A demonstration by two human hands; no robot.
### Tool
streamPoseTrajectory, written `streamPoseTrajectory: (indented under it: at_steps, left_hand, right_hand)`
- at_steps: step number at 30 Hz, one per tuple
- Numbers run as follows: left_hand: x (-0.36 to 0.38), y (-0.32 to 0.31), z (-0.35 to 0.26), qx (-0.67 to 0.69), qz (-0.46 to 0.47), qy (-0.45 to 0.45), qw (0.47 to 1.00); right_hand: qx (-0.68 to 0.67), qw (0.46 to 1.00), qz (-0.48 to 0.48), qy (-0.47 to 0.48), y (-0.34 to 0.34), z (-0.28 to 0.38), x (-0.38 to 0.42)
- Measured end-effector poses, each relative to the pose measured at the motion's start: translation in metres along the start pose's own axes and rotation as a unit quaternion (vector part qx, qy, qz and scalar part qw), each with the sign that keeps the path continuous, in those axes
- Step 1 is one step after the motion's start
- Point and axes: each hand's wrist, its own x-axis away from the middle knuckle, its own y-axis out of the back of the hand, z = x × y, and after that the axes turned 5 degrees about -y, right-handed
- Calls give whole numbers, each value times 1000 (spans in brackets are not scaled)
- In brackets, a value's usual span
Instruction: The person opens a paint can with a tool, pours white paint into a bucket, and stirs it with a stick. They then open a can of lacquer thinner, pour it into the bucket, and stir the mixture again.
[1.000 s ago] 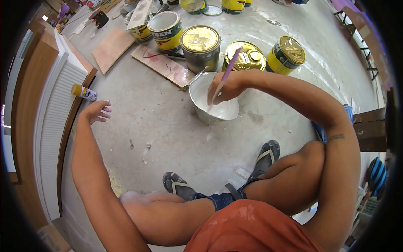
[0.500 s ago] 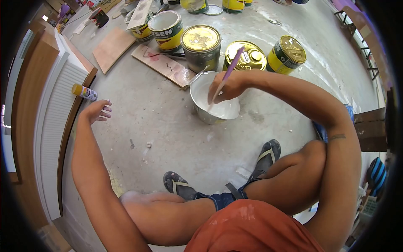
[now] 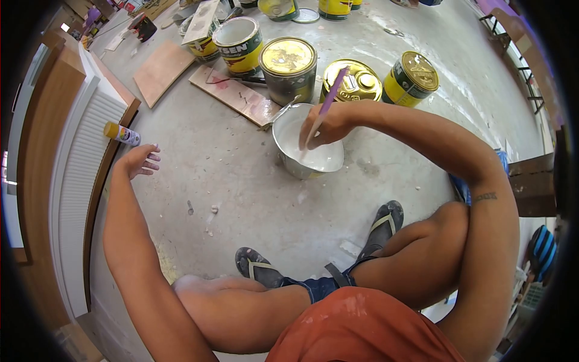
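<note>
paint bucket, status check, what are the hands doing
Right hand gripping purple stick, tip in white paint bucket. Left hand flat on floor, empty. Sealed cans crowd behind bucket.

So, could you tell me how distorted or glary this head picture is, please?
Head view: strong fisheye, black corners, the door edge bowing at left; glare on the closed can lids and the floor at top; the right hand, stick and paint bucket look sharp.
</note>
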Motion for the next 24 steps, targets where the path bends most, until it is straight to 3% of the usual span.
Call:
streamPoseTrajectory:
  at_steps: [2,4,5,6,8,9,11,12,14,18,20,22,24]
  left_hand:
    - [0,1,1,3,0,-2,1000]
    - [1,-1,-1,-3,-3,6,1000]
    - [2,-1,-2,-4,-2,5,1000]
    - [2,-1,-2,-5,1,7,1000]
    - [0,1,-1,-8,5,9,1000]
    - [-2,2,1,-3,10,7,1000]
    - [-3,3,1,0,15,5,1000]
    - [-3,2,1,0,13,3,1000]
    - [-2,1,0,0,11,0,1000]
    - [-2,1,1,-3,11,0,1000]
    - [-3,2,2,-3,13,2,1000]
    - [-5,2,2,-7,17,9,1000]
    - [-7,3,3,-7,17,9,1000]
  right_hand:
    - [-13,999,27,-33,10,1,5]
    - [39,995,50,-83,21,3,6]
    - [102,982,48,-152,26,5,5]
    - [101,982,47,-153,26,11,1]
    - [215,948,-41,-230,23,21,-3]
    - [214,948,-41,-231,16,15,-4]
    - [147,977,-152,-16,-2,-4,-7]
    - [147,977,-153,-16,-3,-4,-5]
    - [35,997,-58,19,-4,-3,-3]
    - [-31,993,75,-86,17,-4,5]
    - [-35,989,68,-129,24,-2,4]
    - [206,950,10,-235,32,15,-4]
    - [227,953,-20,-198,21,7,-6]
